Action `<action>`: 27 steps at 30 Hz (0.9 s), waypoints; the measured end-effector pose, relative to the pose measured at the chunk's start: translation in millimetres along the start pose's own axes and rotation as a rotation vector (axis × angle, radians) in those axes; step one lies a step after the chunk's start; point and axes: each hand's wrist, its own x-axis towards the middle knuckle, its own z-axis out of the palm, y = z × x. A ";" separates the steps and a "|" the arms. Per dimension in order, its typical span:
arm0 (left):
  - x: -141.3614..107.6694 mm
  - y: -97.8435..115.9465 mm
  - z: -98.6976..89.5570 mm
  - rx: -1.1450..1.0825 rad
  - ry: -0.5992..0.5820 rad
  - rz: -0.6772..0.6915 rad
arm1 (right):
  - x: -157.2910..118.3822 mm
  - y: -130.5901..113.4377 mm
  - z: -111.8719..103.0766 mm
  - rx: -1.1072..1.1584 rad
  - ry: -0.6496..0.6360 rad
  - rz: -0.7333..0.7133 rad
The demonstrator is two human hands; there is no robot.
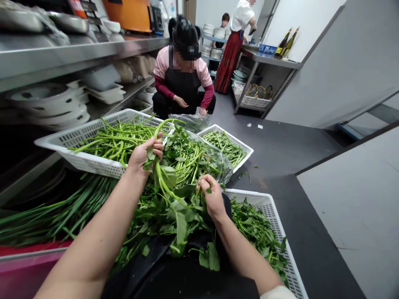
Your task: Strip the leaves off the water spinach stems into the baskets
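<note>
My left hand [149,153] is wrapped round several long green stems of water spinach [162,180], whose leafy ends hang down over my lap. Lower and to the right, my right hand [212,195] is closed in a pinch at the leaves, with a bit of leaf showing by the fingers. Beyond both hands lies a clear plastic bag [226,164] with more leafy stems. Bare stems fill a white basket [84,160] at the left. Plucked leaves lie in another white basket [277,211] by my right forearm.
Long green leaves like chives [84,203] lie left over a pink bin [28,270]. A third white basket [249,153] holds cut green pieces. A co-worker [183,83] squats opposite; two people are farther back. A steel shelf [93,52] runs along the left.
</note>
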 end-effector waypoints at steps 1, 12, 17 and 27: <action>1.1 -3.4 0.1 -0.002 0.002 -0.005 | -3.5 -9.1 0.9 -0.046 -0.079 -0.078; -8.6 -24.8 -3.0 0.002 -0.051 0.114 | 19.0 6.6 25.6 0.162 -0.191 0.255; -16.2 -21.3 -12.7 0.093 0.102 0.211 | 18.9 21.4 -73.6 0.168 0.205 0.260; 2.4 -61.3 -29.5 0.108 0.191 0.190 | -18.6 2.3 -59.8 -0.622 -0.162 -0.099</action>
